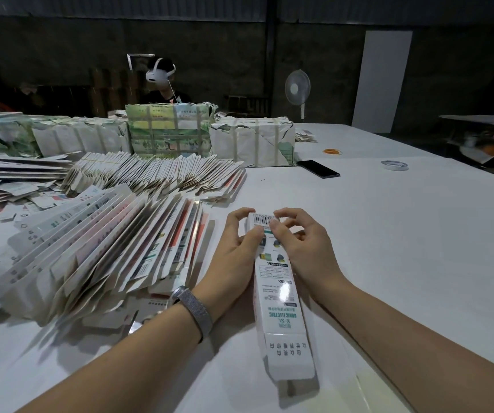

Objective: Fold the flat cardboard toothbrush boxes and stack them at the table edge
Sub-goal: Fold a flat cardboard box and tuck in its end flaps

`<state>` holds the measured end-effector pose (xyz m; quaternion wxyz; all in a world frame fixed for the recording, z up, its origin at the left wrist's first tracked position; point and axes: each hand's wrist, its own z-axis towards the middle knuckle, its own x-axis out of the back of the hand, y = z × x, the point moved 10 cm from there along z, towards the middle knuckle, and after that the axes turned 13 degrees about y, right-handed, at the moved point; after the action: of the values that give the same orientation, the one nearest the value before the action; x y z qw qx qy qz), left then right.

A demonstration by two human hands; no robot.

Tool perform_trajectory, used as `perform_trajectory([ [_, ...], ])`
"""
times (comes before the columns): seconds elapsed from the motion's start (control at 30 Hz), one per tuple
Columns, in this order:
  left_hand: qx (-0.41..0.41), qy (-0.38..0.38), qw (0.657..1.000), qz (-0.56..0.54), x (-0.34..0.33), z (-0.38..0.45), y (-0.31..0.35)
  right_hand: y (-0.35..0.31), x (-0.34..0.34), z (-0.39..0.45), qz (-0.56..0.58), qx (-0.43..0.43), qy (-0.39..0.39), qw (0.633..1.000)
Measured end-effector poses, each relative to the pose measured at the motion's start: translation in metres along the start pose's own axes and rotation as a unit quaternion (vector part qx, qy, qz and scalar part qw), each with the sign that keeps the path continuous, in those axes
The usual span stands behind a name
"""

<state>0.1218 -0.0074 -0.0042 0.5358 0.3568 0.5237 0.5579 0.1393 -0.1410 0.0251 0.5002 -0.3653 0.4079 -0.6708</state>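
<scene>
White table (388, 234) fills most of my view, with a dark wall behind it. Beyond the box I hold, at the table's far side, taped wrapped bundles (168, 129) stand in a row, and a person wearing a white headset (160, 73) sits behind them. Left of my box, fanned flat toothbrush boxes (105, 248) lean in long rows. My toothbrush box (278, 296) lies lengthwise in front of me, folded into a tube, its near flap open. My left hand (233, 248) pinches its far end from the left; my right hand (302, 242) pinches the same end from the right, fingers curled at the barcode. Farther right of the box lie a dark phone (318, 169), a tape roll (394, 165) and orange rubber bands (332, 151).
</scene>
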Motion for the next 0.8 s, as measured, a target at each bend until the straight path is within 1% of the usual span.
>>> perform_trajectory([
  [0.07,-0.008,0.014,1.000,0.001,0.003,0.001,0.000,-0.010,0.001,0.001,-0.107,0.057,0.004,0.993],
  [0.17,-0.019,0.039,0.999,-0.012,0.006,0.001,0.004,-0.024,-0.010,-0.003,-0.229,0.100,-0.063,0.966],
  [0.23,-0.022,0.047,0.998,-0.022,0.007,0.001,0.007,-0.029,-0.017,-0.010,-0.263,0.092,-0.125,0.952],
  [0.3,-0.025,0.046,0.998,-0.020,0.007,0.000,0.009,-0.033,-0.018,-0.018,-0.288,0.087,-0.168,0.939],
  [0.4,-0.037,0.026,0.999,0.016,0.003,-0.001,0.009,-0.042,-0.015,-0.024,-0.328,0.102,-0.182,0.921],
  [0.5,-0.048,0.005,0.998,0.027,-0.003,0.001,0.008,-0.050,-0.005,-0.015,-0.369,0.108,-0.158,0.910],
  [0.6,-0.036,0.022,0.999,0.026,0.001,0.005,0.003,-0.046,0.031,0.005,-0.438,0.110,-0.116,0.885],
  [0.7,-0.021,0.026,0.999,0.035,0.004,0.007,-0.004,-0.025,0.099,0.026,-0.529,0.085,-0.072,0.841],
  [0.8,-0.012,0.012,0.999,0.051,0.002,0.006,-0.009,0.003,0.188,0.043,-0.623,0.022,-0.028,0.782],
])
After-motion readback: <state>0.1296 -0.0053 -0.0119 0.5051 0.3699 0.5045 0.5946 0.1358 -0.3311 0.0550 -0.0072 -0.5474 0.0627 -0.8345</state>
